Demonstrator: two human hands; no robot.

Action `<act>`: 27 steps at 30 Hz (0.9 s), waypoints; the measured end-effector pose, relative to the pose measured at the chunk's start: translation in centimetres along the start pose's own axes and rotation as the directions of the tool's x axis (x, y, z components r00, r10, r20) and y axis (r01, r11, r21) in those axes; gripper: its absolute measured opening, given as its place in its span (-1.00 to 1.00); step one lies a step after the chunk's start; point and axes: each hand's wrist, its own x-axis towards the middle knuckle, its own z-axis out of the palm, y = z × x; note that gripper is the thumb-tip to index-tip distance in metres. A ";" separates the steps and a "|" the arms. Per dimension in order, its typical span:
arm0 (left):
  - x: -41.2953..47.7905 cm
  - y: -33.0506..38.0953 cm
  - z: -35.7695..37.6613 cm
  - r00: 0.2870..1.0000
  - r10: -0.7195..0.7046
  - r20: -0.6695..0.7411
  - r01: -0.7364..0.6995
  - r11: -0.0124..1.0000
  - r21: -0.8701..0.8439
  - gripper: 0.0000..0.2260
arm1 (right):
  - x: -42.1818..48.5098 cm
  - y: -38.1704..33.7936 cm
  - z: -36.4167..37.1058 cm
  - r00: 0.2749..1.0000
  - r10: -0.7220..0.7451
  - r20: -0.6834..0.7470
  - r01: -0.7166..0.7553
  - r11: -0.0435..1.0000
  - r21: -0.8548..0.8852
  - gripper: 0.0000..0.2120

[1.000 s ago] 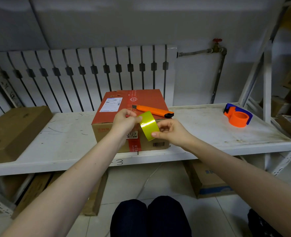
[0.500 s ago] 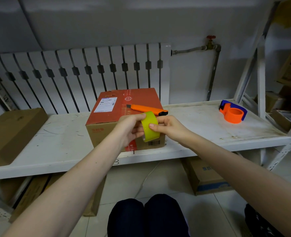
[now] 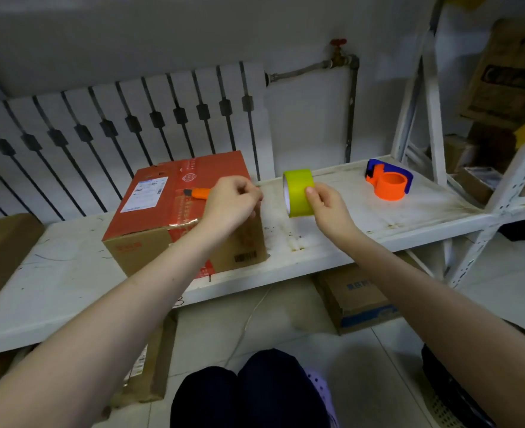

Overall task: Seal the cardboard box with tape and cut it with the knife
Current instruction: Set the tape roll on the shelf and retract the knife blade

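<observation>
- Right hand (image 3: pixel 324 208): closed around a yellow-green tape roll (image 3: pixel 298 193), thumb on the outer band, roll held upright in the air over the white shelf (image 3: pixel 347 223), just right of the box.
- Left hand (image 3: pixel 232 205): fingers pinched together above the right end of the cardboard box (image 3: pixel 181 217). Whatever it pinches is too thin and clear to make out with certainty; a faint line runs from the fingertips toward the roll.
- Hands are near each other but apart, with a gap of bare shelf and wall between them.
- Cardboard box: red top with a white label at its left rear, brown sides, a barcode on the near right face. It sits on the shelf, flaps down. A glossy strip shows along the near top edge.
- Knife (image 3: pixel 197 193): orange body, dark tip pointing left, lying on the box top; its right part is hidden behind the left hand.
- Orange and blue tape dispenser (image 3: pixel 389 183): resting on the shelf, well to the right of both hands.
- Second brown box (image 3: pixel 5 242): on the shelf at the far left edge of view.
- Radiator (image 3: pixel 116 125): white, against the wall behind the box.
- Person's knees (image 3: pixel 249 393) in dark trousers visible below the shelf.
</observation>
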 end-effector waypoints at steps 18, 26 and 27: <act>8.7 0.8 9.2 0.924 0.351 0.149 -0.371 0.738 0.564 -0.87 | 11.2 15.3 -5.1 0.930 0.354 -0.098 -0.260 0.445 -0.857 -0.59; 8.5 0.3 7.8 0.936 0.332 0.118 -0.337 0.743 0.579 -0.88 | 9.0 13.5 -1.7 0.972 0.230 -0.052 -0.192 0.640 -0.744 -0.47; 8.3 0.3 7.3 0.937 0.331 0.108 -0.331 0.746 0.578 -0.88 | 8.6 12.3 -1.0 0.983 0.180 -0.033 -0.152 0.705 -0.692 -0.56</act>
